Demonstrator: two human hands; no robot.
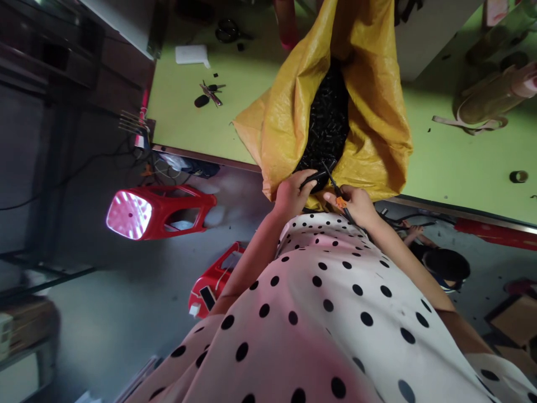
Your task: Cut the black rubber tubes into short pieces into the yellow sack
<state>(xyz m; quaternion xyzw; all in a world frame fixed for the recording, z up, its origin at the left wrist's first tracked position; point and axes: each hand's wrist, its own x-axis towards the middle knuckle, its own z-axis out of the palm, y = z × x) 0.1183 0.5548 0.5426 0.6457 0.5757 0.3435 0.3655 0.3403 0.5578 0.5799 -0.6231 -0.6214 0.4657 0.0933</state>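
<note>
A yellow woven sack lies open at the table's front edge, with many short black tube-like pieces in it. My left hand is closed round a black ribbed strip at the sack's mouth. In my right hand, the fingers wrap round a slim pointed tool with an orange and black handle. Its thin dark tip reaches over the strip, close to the far end; whether they touch I cannot tell. The tool's exact kind is hard to make out.
On the green table lie keys, black scissors and a white box-like item. A bottle rests at right. Red stools stand at left. Another person is low down at right.
</note>
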